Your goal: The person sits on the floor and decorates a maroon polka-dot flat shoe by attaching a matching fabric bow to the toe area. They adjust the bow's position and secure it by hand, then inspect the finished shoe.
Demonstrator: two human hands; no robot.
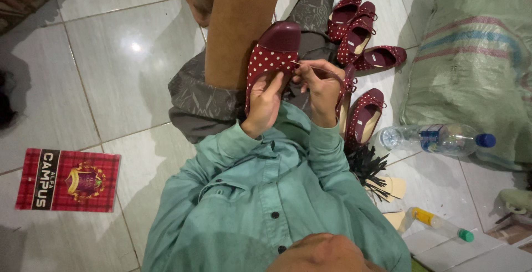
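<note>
The dark red dotted shoe [271, 61] lies on the lap, its long axis pointing away from the person; the left hand [264, 103] cups its heel end from below, while the right hand [318, 83], just beside it, pinches a thin needle [310, 67]

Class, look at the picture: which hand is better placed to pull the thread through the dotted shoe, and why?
Probably the right hand: its fingers already pinch the thread, while the left hand steadies the shoe.
</note>
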